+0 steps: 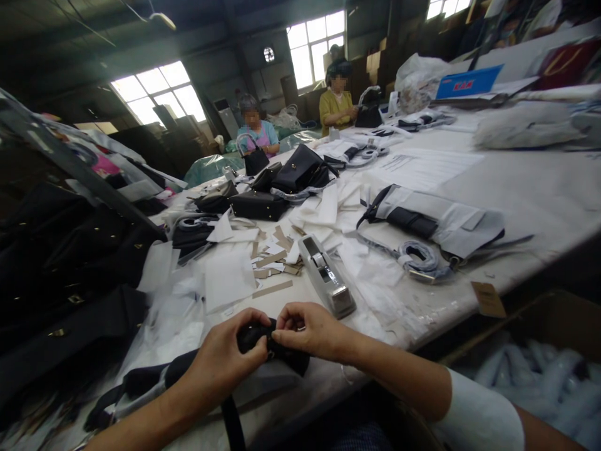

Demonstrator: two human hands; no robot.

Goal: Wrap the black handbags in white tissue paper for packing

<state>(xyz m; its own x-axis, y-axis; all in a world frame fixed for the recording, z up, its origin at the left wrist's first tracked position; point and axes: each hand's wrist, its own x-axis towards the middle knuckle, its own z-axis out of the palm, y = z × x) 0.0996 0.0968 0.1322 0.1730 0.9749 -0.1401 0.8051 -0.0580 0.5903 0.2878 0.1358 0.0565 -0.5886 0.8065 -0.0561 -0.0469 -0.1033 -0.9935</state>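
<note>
My left hand [230,354] is curled around a black handbag [292,358] at the near edge of the table, thumb and forefinger closed on its dark material. My right hand [307,329] pinches the same spot, its fingertips meeting those of the left. Whatever small part lies between the right fingertips is too small to make out. A black strap [232,423] hangs below the table edge. To the left, more black material [141,379] with a clear wrap lies under my left forearm. Just beyond my right hand stands a grey tape dispenser [327,275].
Cardboard strips [277,257] and white paper sheets [230,279] lie ahead. Several black bags [300,169] are piled farther back. A partly wrapped bag [413,219] rests on the right. Black bags [70,263] crowd the left. Two people work across the table.
</note>
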